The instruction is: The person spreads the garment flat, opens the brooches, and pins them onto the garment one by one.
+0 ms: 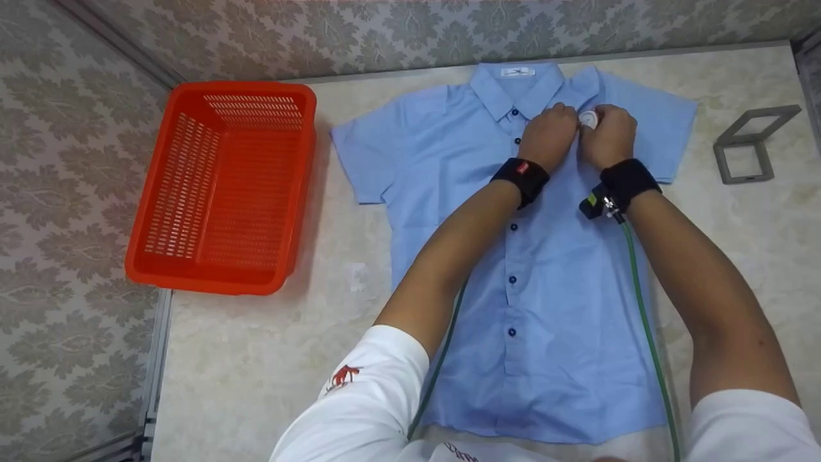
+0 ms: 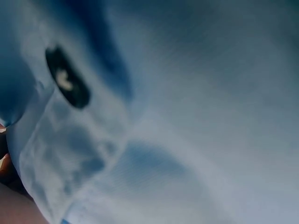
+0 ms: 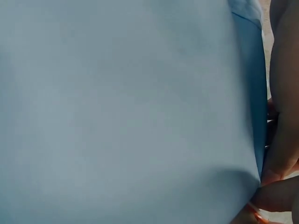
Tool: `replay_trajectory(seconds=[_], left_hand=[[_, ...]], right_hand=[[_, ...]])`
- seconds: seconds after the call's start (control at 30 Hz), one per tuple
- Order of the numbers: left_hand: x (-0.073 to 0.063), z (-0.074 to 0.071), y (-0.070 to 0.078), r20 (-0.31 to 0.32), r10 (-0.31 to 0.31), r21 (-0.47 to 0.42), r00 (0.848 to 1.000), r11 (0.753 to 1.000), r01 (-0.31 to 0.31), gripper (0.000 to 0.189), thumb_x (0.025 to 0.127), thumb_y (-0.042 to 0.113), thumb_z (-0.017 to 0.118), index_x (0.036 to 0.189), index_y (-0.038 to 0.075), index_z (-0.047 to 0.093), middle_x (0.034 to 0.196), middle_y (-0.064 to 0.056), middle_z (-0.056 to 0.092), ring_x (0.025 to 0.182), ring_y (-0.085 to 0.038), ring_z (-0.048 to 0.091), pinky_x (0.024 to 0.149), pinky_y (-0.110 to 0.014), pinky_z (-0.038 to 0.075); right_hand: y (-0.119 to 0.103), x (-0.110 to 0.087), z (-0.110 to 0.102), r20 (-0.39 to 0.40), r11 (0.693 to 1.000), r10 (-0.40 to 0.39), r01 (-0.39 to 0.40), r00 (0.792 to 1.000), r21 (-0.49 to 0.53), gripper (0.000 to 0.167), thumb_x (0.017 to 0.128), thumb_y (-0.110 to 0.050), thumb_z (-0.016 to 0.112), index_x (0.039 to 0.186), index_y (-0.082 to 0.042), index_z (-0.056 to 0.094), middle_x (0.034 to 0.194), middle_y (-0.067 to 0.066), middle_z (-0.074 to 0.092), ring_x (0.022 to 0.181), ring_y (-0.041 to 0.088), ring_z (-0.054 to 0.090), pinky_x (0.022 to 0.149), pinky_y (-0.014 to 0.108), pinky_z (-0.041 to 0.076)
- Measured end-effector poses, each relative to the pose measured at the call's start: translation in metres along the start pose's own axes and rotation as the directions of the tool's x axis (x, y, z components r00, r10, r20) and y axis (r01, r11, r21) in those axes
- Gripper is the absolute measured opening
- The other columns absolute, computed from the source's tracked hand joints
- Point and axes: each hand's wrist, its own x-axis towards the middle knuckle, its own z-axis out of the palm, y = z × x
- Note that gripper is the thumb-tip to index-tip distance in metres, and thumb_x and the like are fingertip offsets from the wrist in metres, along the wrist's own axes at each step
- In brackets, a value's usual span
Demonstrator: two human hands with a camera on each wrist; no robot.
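A light blue short-sleeved button-up shirt (image 1: pixel 449 160) lies spread face up, collar at the far side. Over its chest, right of the button row, both hands meet. The left hand (image 1: pixel 550 138) pinches the shirt's cloth with curled fingers, its fingertips mostly hidden. Beside it, the right hand (image 1: pixel 612 136) holds a round white badge (image 1: pixel 588 119) between thumb and fingers, against the shirt front. The right wrist view shows fingers (image 3: pixel 278 193) pinching at a raised fold of cloth. A dark button (image 2: pixel 67 78) appears large in the left wrist view.
A red plastic basket (image 1: pixel 295 212) with slotted walls stands to the left on the pale table (image 1: pixel 340 333). A grey hinged frame (image 1: pixel 744 179) sits at the right. Green cables (image 1: pixel 641 295) run from the wristbands over the shirt. A patterned wall rises behind the table.
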Motion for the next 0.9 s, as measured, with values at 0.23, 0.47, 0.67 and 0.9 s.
replay_trajectory(seconds=[0.23, 0.47, 0.67, 0.9], left_hand=[[0.0001, 0.0005, -0.0002, 0.019, 0.019, -0.001, 1.000, 1.000, -0.019, 0.028, 0.108, 0.010, 0.039, 0.124, 0.010, 0.062, 0.116, -0.001, 0.064, 0.103, -0.013, 0.061, 0.089, -0.024, 0.050], [-0.0004, -0.0013, 0.0001, 0.015, 0.034, 0.032, 0.999, 0.999, -0.034, 0.029, 0.107, 0.008, 0.038, 0.124, 0.010, 0.062, 0.116, -0.001, 0.064, 0.104, -0.013, 0.061, 0.089, -0.024, 0.050], [-0.0011, -0.0004, 0.0009, 0.014, 0.024, 0.026, 1.000, 0.999, -0.024, 0.030, 0.107, 0.008, 0.038, 0.124, 0.010, 0.063, 0.116, -0.002, 0.065, 0.102, -0.014, 0.062, 0.087, -0.024, 0.051], [-0.0019, 0.0007, 0.0006, -0.002, 0.027, -0.008, 1.000, 1.000, -0.027, 0.029, 0.107, 0.006, 0.038, 0.120, 0.009, 0.064, 0.114, -0.002, 0.065, 0.102, -0.015, 0.063, 0.088, -0.026, 0.051]], right_hand=[[-0.0010, 0.0012, -0.0010, 0.018, 0.998, 0.052, -0.052, 0.998, 0.029, 0.017, 0.092, -0.007, 0.061, 0.086, 0.008, 0.067, 0.072, 0.004, 0.056, 0.076, 0.024, 0.052, 0.066, 0.026, 0.036], [-0.0016, 0.0044, -0.0027, 0.088, 0.988, 0.134, -0.140, 0.987, 0.066, 0.021, 0.094, -0.009, 0.061, 0.098, 0.009, 0.071, 0.073, -0.002, 0.054, 0.070, 0.011, 0.048, 0.063, 0.022, 0.037], [-0.0025, 0.0055, -0.0035, 0.121, 0.976, 0.191, -0.202, 0.974, 0.080, 0.026, 0.095, -0.011, 0.061, 0.109, 0.008, 0.071, 0.081, 0.000, 0.058, 0.074, 0.010, 0.050, 0.067, 0.022, 0.039], [-0.0020, 0.0051, -0.0038, 0.138, 0.972, 0.196, -0.211, 0.971, 0.106, 0.036, 0.095, -0.011, 0.059, 0.126, 0.007, 0.065, 0.109, 0.016, 0.068, 0.094, 0.019, 0.058, 0.076, 0.022, 0.042]])
